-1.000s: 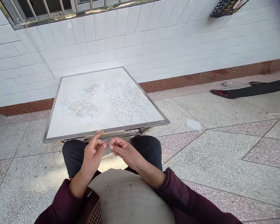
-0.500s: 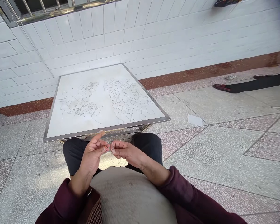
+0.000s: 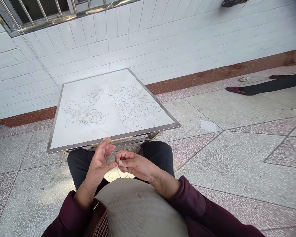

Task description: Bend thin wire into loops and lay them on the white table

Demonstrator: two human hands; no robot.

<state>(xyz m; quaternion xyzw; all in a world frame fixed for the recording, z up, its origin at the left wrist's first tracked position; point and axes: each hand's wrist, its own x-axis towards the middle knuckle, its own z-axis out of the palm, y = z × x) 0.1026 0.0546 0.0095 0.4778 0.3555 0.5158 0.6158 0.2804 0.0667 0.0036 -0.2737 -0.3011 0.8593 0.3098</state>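
Observation:
My right hand (image 3: 134, 163) pinches a thin wire (image 3: 127, 175) between thumb and fingertips, above my lap. The wire is bent into two loops, one rising on the left of the pinch and one hanging below it. My left hand (image 3: 98, 164) is beside it with fingers spread apart, its thumb tip close to the pinch; whether it touches the wire is hard to tell. Ahead on the white table (image 3: 108, 77) lies a tangle of loose wire pieces (image 3: 87, 115) at left. Rows of wires shaped as double loops (image 3: 135, 113) lie at right.
The table's metal edge (image 3: 113, 137) is just beyond my hands, over my knees. A tiled wall (image 3: 88, 52) stands behind it, with a barred window (image 3: 49, 10) at upper left. A white paper piece (image 3: 208, 125) and another person's leg (image 3: 273, 85) are at right.
My left fingers have parted from their pinch beside the right hand. The wire's upper loop now shows between the hands. My right hand keeps its pinch.

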